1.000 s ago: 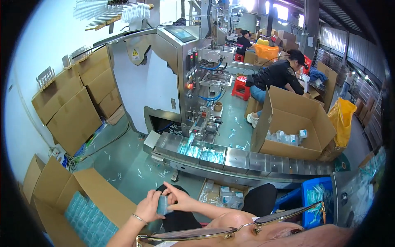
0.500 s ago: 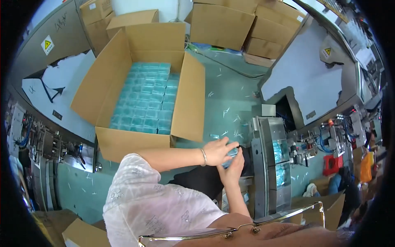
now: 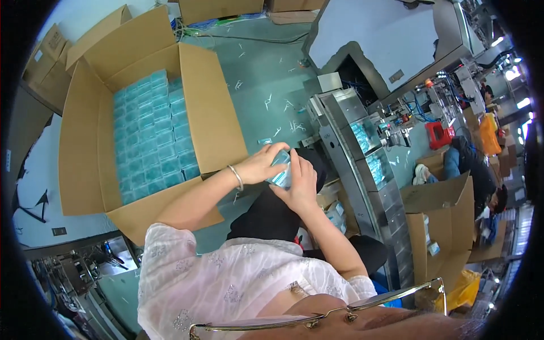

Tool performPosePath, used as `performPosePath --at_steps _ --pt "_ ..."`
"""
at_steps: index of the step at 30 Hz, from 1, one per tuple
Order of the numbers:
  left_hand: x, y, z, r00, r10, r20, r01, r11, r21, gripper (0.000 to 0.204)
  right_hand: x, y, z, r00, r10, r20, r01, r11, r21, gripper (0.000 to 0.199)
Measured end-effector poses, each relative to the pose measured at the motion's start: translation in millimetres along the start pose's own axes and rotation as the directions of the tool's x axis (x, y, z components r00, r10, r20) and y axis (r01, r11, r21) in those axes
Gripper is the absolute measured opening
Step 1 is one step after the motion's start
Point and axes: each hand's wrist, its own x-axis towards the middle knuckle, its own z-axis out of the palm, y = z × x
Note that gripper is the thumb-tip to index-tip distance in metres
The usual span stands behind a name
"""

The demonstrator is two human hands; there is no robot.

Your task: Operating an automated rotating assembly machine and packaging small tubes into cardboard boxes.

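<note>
Between my two hands is a small clear plastic box with pale blue-green contents, held above my lap. My left hand, with a bracelet at the wrist, grips it from the left, thumb across its face. My right hand closes round its right side, fingers along the edge. To the left stands a large open cardboard carton with rows of similar blue-green clear boxes packed inside.
On my right runs a metal conveyor carrying blue-green packs. Beyond it are a red stool, an open carton and a person. White scraps and a small clear pack lie on the green floor. Machine cabinets stand at both sides.
My view has turned to the right, so the carton and conveyor appear shifted left. My hands have come up from beside the conveyor to over my lap, still holding the plastic box.
</note>
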Motion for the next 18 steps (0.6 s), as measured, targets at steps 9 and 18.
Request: performPosePath --at_steps 9,18 --pt "-38.6 -88.4 -102.7 0.576 -0.163 -0.801 0.112 0.986 -0.120 0.053 -42.0 83.7 -27.0 0.970 0.232 -0.069 -0.227 0.971 0.071 0.056" --pt "8.9 -242.1 -297.6 0.700 -0.126 -0.703 0.651 0.517 0.555 0.059 -166.3 190.8 8.0 0.698 0.704 0.131 -0.651 0.700 -0.293 0.041"
